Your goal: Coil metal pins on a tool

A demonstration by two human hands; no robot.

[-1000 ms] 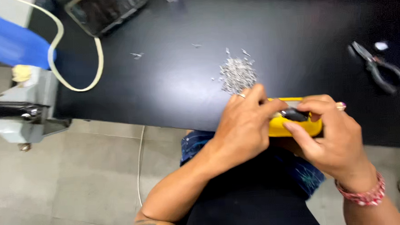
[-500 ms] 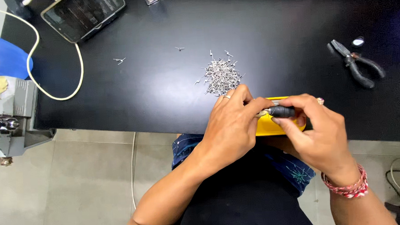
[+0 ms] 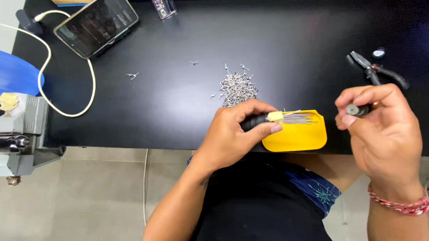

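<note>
While left hand [image 3: 234,134] grips wire bundle [image 3: 294,117] over yellow tray [image 3: 297,138], right hand [image 3: 383,122] pinches small black cylinder [image 3: 357,110]; next likely needs aligning both.

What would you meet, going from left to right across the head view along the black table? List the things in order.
Phone → pile of small metal pins → left hand holding a black-handled tool → yellow tray → right hand with a small black part, pliers above it.
</note>
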